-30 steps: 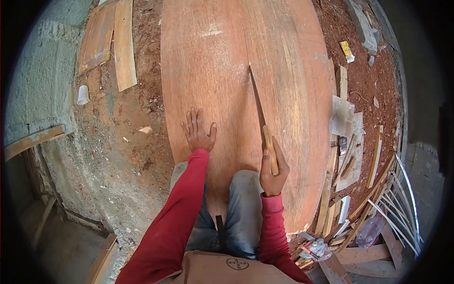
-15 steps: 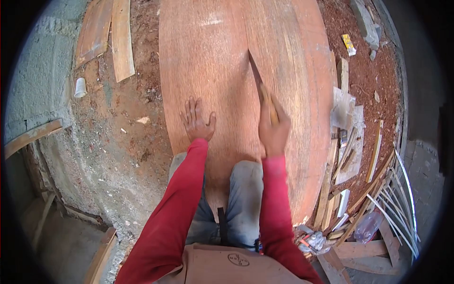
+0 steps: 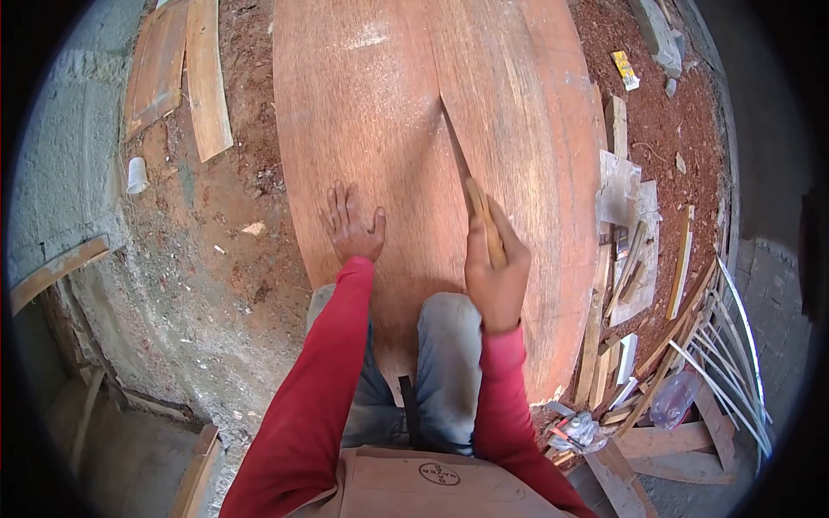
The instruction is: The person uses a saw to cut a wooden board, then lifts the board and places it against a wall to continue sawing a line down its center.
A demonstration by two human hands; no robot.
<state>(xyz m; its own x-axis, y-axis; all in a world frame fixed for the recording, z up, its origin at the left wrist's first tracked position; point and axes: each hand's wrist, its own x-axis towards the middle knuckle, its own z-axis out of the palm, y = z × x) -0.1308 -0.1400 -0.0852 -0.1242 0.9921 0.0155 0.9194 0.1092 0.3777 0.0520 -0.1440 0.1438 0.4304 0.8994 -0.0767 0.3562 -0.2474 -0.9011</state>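
A large reddish-brown plywood sheet point(image 3: 371, 112) lies beneath both hands, and my knees rest on its near end. My right hand point(image 3: 499, 274) is wrapped round the wooden handle of a handsaw point(image 3: 455, 147). The saw's dark blade slants up and away, its far part in a thin cut line that runs on toward the sheet's far end. Flat on the plywood to the left of the cut, my left hand point(image 3: 352, 226) has its fingers spread and holds nothing.
Left on the dirt are wooden boards point(image 3: 207, 78) and a white plastic cup point(image 3: 137, 175). To the right lie a yellow packet point(image 3: 625, 71), wood offcuts point(image 3: 682, 263), a clear plastic bottle point(image 3: 673, 399) and several thin white strips point(image 3: 734, 354). A concrete wall point(image 3: 78, 147) borders the left.
My right hand and the saw have come back toward my body. My left hand stays flat on the plywood. The whole view has shifted slightly.
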